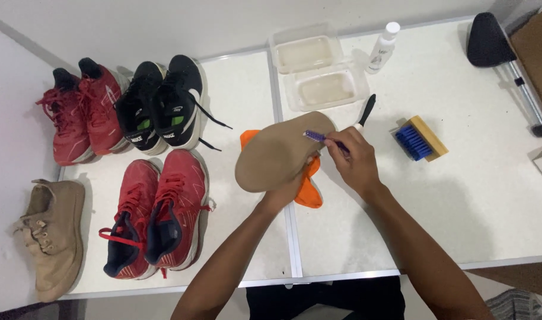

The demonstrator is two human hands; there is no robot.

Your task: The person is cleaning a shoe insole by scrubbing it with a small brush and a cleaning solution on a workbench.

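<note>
right hand [357, 160] | purple brush [323, 138] on tan shoe [280, 155] | sole up

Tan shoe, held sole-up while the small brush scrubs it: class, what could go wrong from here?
1. The left hand alone holds the tan shoe from beneath; hard strokes may twist it loose.
2. The purple brush in the right hand could flick dirt beyond the orange cloth onto the white table.

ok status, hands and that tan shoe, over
Left hand holds tan shoe sole up. Right hand holds small purple brush against the sole. Orange cloth beneath. Nothing in the way.
</note>
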